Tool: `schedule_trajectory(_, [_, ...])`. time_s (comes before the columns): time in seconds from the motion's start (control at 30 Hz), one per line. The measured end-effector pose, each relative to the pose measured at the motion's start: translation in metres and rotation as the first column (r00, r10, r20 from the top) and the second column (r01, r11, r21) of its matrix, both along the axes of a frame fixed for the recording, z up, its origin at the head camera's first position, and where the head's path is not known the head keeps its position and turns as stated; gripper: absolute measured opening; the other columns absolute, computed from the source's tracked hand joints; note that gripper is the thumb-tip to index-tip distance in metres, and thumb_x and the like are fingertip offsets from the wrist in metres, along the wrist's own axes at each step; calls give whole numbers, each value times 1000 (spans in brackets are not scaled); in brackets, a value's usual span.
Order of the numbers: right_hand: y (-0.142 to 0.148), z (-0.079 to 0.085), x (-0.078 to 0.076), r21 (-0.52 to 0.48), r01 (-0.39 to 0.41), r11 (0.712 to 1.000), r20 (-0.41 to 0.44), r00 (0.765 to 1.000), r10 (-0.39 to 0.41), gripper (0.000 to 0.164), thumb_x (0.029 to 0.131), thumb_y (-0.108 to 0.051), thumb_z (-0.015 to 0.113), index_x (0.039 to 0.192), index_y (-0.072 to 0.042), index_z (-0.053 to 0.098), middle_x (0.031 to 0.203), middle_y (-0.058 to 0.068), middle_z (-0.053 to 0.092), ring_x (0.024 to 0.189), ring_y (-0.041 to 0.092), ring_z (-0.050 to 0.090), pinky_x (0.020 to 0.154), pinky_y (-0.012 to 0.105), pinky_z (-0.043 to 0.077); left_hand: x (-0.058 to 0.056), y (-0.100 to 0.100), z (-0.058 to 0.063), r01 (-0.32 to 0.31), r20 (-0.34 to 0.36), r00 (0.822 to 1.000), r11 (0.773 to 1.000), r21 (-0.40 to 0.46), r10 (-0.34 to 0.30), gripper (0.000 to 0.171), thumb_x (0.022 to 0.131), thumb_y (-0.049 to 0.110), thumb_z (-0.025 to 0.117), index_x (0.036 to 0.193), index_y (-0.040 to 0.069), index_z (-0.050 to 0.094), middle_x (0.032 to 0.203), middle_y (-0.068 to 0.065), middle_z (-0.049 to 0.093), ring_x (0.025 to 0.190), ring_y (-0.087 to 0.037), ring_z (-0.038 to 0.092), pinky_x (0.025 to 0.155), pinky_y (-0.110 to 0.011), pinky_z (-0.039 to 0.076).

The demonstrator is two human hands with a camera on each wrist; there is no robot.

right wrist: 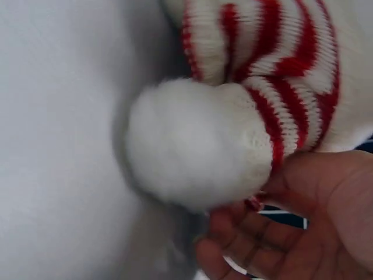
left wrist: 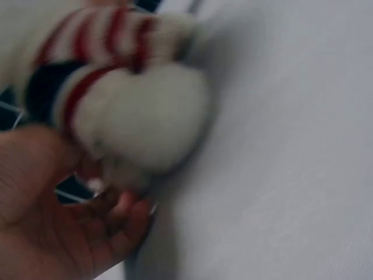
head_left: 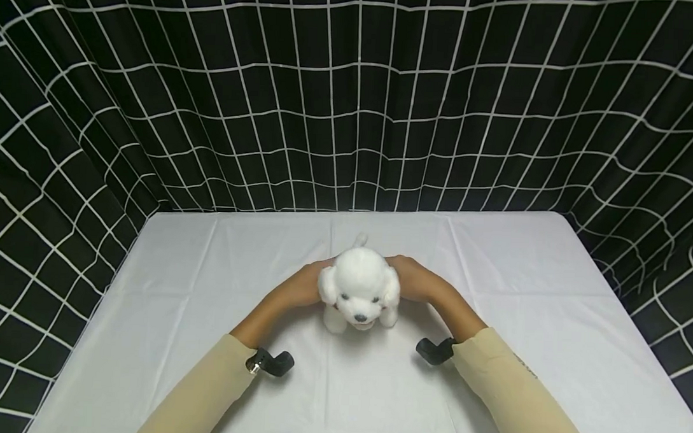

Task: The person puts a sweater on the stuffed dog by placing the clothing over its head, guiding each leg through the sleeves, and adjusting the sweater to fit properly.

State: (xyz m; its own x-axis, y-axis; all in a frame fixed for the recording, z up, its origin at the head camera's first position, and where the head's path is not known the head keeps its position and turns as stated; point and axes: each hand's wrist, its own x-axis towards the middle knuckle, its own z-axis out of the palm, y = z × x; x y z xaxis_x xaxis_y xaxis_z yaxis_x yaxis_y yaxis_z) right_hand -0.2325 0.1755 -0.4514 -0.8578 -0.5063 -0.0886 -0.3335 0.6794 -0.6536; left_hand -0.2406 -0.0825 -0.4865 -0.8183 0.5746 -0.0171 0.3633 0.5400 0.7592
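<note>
A white plush dog (head_left: pixel 360 275) stands on the white-covered table, its face toward me and its tail up behind. It wears a red-and-white striped knitted sweater (right wrist: pixel 294 108), which shows in both wrist views. From one side my left hand (head_left: pixel 308 284) holds the dog, the thumb at the sweater and the fingers curled near a fluffy leg (left wrist: pixel 148 114). My right hand (head_left: pixel 414 279) grips the opposite side in the same way, beside another round white leg (right wrist: pixel 186 143). The dog's head and body hide the fingertips in the head view.
A white cloth with fold creases covers the table (head_left: pixel 253 258). Black curtains with a white grid net (head_left: pixel 350 102) rise along the back and both sides. Black wrist mounts (head_left: pixel 277 363) stick out inward from both beige sleeves (head_left: pixel 203 390).
</note>
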Motion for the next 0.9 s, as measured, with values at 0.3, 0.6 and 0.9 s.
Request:
schedule_trajectory(0.3, [13,-6,-2,20,19,1000,-13,1000,-18,41,85,-1,70,126,-6,71,77,3,66,67,14,53,64,32,46,-5,-7,0,-27,-123,992,995,-99,15,47,97,21,68,142,16,60,132,-7,67,124,-26,62,106,-44,47])
schedule_trajectory(0.6, [15,-15,4,62,-7,998,-138,990,15,27,93,-16,70,120,-14,72,110,7,75,101,26,70,87,47,54,2,-11,-5,-43,-104,994,999,-11,42,66,89,5,69,151,18,50,131,-13,67,104,-21,66,90,-40,54])
schedule_trajectory(0.9, [16,-17,10,82,47,996,-171,985,-32,46,91,-12,68,137,-12,65,73,6,67,65,17,57,61,38,48,3,-19,-5,-46,-73,996,999,22,47,73,81,-2,73,148,22,54,85,-8,69,66,-12,50,57,-26,43])
